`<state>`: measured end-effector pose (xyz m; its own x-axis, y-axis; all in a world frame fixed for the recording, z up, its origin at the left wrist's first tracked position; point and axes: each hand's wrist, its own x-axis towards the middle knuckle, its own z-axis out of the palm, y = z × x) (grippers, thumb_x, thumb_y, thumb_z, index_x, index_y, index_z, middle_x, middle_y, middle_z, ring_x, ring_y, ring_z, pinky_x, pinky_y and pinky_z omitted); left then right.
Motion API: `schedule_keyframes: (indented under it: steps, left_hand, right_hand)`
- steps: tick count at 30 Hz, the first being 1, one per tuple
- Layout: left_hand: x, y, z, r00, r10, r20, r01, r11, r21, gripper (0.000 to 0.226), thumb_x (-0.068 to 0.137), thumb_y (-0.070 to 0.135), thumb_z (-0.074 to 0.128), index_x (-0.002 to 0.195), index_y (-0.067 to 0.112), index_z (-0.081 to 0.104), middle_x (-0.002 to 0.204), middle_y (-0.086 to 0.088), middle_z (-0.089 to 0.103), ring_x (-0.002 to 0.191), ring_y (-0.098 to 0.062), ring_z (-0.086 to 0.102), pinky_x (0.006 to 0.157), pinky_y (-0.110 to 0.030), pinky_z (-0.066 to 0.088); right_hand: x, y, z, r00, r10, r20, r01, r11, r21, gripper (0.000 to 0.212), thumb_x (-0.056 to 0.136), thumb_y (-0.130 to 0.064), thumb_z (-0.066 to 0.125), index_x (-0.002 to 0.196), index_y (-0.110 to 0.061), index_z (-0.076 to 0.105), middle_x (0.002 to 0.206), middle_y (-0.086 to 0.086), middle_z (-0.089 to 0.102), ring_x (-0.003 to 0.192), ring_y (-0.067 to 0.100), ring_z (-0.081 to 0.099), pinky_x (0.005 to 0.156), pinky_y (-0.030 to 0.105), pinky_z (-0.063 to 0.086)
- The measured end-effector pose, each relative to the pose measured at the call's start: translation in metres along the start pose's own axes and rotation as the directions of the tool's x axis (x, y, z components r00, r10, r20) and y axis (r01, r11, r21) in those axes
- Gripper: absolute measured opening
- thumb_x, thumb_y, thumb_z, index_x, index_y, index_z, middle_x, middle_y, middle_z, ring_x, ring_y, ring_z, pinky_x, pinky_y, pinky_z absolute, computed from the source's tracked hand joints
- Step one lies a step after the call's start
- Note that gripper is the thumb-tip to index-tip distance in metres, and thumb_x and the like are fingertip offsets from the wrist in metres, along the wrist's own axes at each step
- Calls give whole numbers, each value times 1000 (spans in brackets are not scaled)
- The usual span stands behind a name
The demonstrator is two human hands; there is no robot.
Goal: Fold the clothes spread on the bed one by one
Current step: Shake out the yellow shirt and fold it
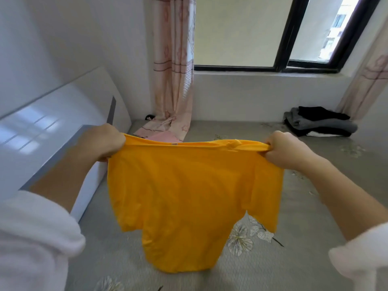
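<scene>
A yellow T-shirt [189, 198] hangs in the air over the bed [294, 217], stretched flat between both hands. My left hand [105, 142] grips its left shoulder and my right hand [285, 151] grips its right shoulder. The short sleeves droop at either side and the hem hangs low, close to the grey flowered sheet. A stack of grey and black clothes [320, 122] lies at the bed's far right corner, near the wall.
A white glossy headboard [52, 127] runs along the left side. A pink curtain [173, 80] drapes onto the far end of the bed, with a pink cloth [165, 137] beneath it. A dark-framed window [283, 38] is behind, and a second curtain [365, 87] at the right.
</scene>
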<state>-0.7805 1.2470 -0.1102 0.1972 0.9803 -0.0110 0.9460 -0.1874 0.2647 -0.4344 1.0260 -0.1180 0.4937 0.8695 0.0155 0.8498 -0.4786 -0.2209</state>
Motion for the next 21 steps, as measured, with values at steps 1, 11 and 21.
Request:
schedule_keyframes:
  steps: [1,11,21]
  left_hand:
    - [3,0,-2,996,-62,59,69,990,-124,27,100,13,37,76,4,48,75,-20,59,58,-27,56,46,-27,42]
    - [32,36,24,963,-129,237,270,473,-839,39,103,29,29,134,10,44,129,-16,50,116,-33,49,93,-53,48]
    - [-3,15,65,958,-87,-274,-201,476,-856,55,100,48,25,148,22,32,149,-7,40,133,-18,41,112,-40,31]
  right_hand:
    - [5,-2,1,1000,28,-4,-28,999,-35,26,83,-11,51,57,-11,51,53,3,47,45,19,44,45,26,33]
    - [75,-42,49,857,466,223,-377,270,886,32,95,-2,33,114,5,58,103,28,66,81,28,60,74,42,49]
    - [26,-17,60,826,251,-505,168,745,645,50,92,0,37,136,-18,53,128,5,56,96,6,48,68,4,35]
